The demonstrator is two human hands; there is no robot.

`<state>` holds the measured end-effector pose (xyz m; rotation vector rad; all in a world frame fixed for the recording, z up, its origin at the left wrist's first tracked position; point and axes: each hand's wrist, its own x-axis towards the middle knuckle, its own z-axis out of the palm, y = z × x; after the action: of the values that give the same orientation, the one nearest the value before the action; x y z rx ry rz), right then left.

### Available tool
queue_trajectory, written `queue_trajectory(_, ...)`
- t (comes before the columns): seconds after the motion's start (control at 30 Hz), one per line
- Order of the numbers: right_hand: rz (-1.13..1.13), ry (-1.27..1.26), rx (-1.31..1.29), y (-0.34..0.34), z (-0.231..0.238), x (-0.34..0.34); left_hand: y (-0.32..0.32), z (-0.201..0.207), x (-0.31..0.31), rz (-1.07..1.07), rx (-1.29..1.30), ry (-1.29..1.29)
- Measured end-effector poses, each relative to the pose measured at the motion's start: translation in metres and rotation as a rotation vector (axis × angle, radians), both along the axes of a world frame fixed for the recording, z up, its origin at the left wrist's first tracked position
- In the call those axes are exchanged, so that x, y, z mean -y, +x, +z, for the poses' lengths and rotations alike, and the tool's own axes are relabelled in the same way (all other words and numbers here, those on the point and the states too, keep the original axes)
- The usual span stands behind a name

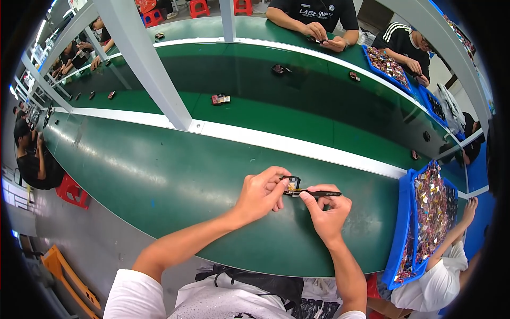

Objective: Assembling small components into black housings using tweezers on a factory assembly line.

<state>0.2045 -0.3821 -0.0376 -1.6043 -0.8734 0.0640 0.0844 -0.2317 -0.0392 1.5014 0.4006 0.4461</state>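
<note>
Over the green worktop, my left hand pinches a small black frame-shaped housing by its left side. Inside the housing shows a pale part with a golden-yellow patch; its details are too small to make out. From the right, my right hand grips a slim black pair of tweezers, held nearly level. The tip of the tweezers reaches the lower part of the housing, close to my left fingertips. Whether the tip has hold of anything, I cannot tell.
Blue trays heaped with small colourful parts stand at the right. Past a white rail runs a dark green conveyor belt carrying scattered small assemblies. A slanting white post rises at left centre. Other people work across the belt and at both sides.
</note>
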Motion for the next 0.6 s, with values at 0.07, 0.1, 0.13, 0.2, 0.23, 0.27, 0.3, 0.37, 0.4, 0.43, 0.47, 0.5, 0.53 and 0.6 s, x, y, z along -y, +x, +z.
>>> queue_trajectory(0.07,-0.011,0.027,0.047,0.000,0.001,0.001,0.000,0.001,0.002,-0.001,-0.003,-0.004)
queue_trajectory(0.1,-0.018,0.005,0.056,-0.001,0.004,0.002,0.000,0.001,0.001,-0.002,-0.002,0.000)
queue_trajectory(0.13,-0.025,-0.016,0.065,-0.001,0.006,0.002,0.000,0.001,0.002,-0.007,0.000,0.000)
queue_trajectory(0.2,-0.014,-0.023,0.065,0.000,0.006,0.003,0.001,-0.001,0.002,-0.012,0.001,0.001)
queue_trajectory(0.23,-0.002,-0.033,0.064,0.001,0.005,0.004,0.001,-0.002,0.003,-0.029,0.013,-0.011)
queue_trajectory(0.27,-0.003,-0.032,0.064,0.002,0.004,0.005,0.001,-0.002,0.003,-0.047,0.024,-0.024)
queue_trajectory(0.3,0.022,-0.049,-0.014,0.003,0.004,0.006,0.001,-0.002,0.003,-0.049,0.023,-0.025)
queue_trajectory(0.37,0.044,-0.066,-0.093,0.003,0.004,0.008,0.001,-0.002,0.004,-0.068,0.048,-0.036)
queue_trajectory(0.4,0.078,-0.001,-0.253,0.005,0.004,0.007,0.001,-0.003,0.004,-0.067,0.046,-0.037)
queue_trajectory(0.43,0.112,0.065,-0.414,0.006,0.004,0.006,0.001,-0.004,0.004,-0.068,0.054,-0.041)
queue_trajectory(0.47,0.149,0.037,-0.479,0.008,0.010,0.009,0.001,-0.004,0.005,-0.069,0.061,-0.045)
queue_trajectory(0.5,0.149,0.037,-0.481,0.008,0.013,0.009,0.001,-0.003,0.004,-0.068,0.060,-0.046)
queue_trajectory(0.53,0.159,0.030,-0.570,0.008,0.016,0.009,0.001,-0.002,0.005,-0.072,0.058,-0.034)
queue_trajectory(0.6,0.167,0.021,-0.659,0.010,0.018,0.009,0.000,-0.002,0.005,-0.077,0.056,-0.023)
